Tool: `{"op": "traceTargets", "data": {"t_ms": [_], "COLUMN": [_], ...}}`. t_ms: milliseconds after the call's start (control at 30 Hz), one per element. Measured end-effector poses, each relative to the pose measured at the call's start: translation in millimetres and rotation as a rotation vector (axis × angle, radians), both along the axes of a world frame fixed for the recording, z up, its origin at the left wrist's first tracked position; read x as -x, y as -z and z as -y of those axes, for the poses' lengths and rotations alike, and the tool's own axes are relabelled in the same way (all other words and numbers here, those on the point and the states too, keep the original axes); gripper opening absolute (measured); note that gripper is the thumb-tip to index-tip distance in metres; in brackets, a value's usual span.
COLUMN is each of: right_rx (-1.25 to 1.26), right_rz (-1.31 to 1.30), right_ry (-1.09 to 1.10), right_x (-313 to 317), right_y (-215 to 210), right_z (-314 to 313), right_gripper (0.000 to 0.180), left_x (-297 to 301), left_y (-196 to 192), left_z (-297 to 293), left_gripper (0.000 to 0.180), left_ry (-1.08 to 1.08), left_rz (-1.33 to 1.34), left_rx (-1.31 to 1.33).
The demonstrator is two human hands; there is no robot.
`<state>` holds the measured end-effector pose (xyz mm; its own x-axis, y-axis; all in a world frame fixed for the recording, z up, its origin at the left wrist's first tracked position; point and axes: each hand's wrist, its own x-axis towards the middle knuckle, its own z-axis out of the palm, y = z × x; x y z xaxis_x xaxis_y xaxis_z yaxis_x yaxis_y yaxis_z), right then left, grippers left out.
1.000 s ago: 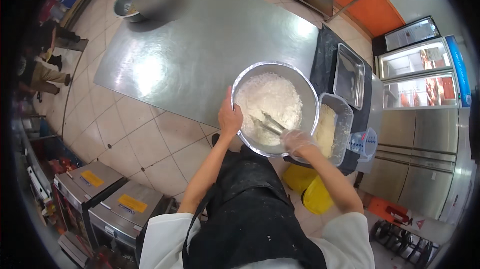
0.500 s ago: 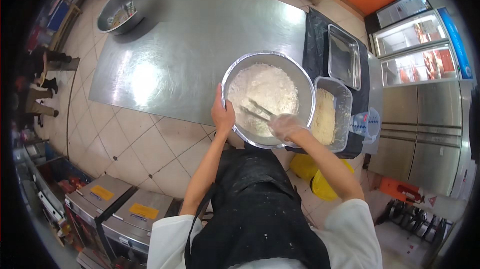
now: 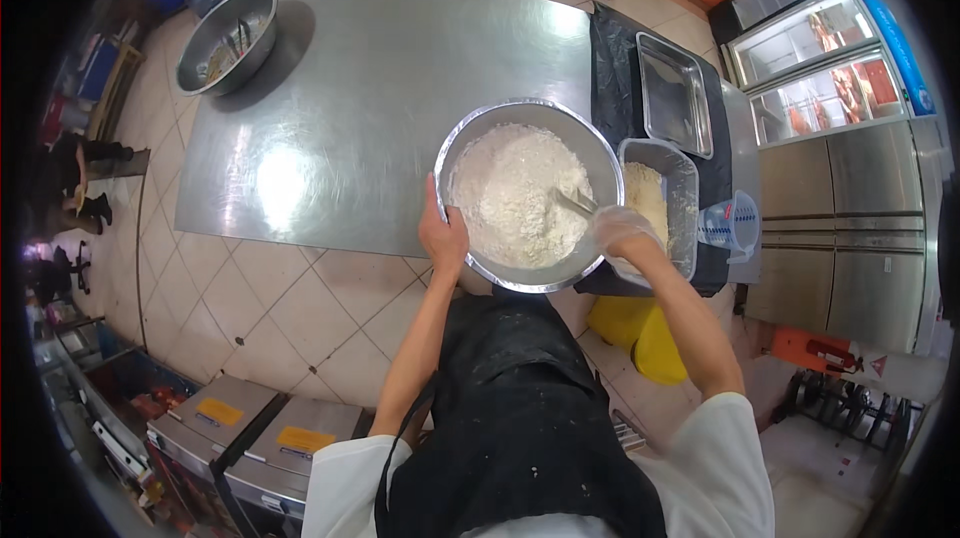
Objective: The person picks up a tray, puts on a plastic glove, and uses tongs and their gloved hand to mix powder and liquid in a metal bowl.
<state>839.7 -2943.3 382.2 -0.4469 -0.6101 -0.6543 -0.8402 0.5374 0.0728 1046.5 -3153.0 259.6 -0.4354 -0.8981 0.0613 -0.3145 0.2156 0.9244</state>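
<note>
Metal bowl (image 3: 592, 146) of white powder (image 3: 515, 183) being held at the near edge of the counter (image 3: 400, 88), left hand (image 3: 443, 238) gripping its rim, gloved right hand (image 3: 620, 231) pinching tongs (image 3: 575, 204) dipping into the powder, plastic tub (image 3: 682, 188) sitting beside, steel tray (image 3: 675, 98) lying beyond.

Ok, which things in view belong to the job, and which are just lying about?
In use:
near bowl, held by the left hand
white powder inside it
tongs in the right hand

Apparently idle:
metal tray
plastic jug
far bowl
clear tub, though possibly needed
</note>
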Motion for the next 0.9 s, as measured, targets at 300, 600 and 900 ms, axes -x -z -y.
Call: {"op": "traceTargets", "data": {"t_ms": [300,600,900], "right_rx": [0.017,0.175,0.073], "right_rz": [0.166,0.031,0.049], "right_ry": [-0.062,0.213,0.385], "right_x": [-52,-50,-29], "right_y": [7,30,-12], "right_z": [21,15,-3], "right_gripper": [0.029,0.029,0.030], "left_x": [1,4,4], "left_y": [11,12,17], "left_z": [0,-6,-5], "left_gripper": [0.064,0.063,0.064], "left_ry": [-0.036,0.003,0.026], "left_rz": [-0.005,-0.044,-0.003], "left_rx": [0.057,-0.025,0.120]}}
